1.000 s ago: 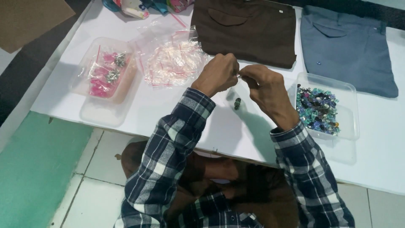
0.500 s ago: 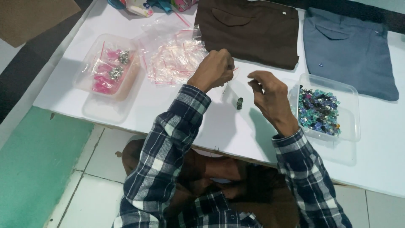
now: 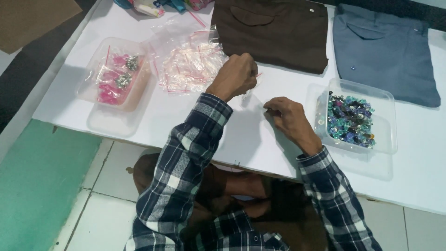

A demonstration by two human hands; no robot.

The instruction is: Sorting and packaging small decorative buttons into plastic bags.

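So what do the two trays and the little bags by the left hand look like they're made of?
Both trays look like thin clear plastic, glossy, since the table shows through their walls. The small bags seem to be soft transparent plastic film with red strips, crinkled and shiny. The left hand pinches one, probably the same film.

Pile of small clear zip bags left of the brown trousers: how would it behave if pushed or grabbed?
The pile of clear bags looks thin and crinkled, so probably floppy and very light. The bags lie loosely overlapped, so a push would likely fan them apart rather than move them as one. Glossy film on the smooth white table suggests they slide easily. The left hand is closed just beside them.
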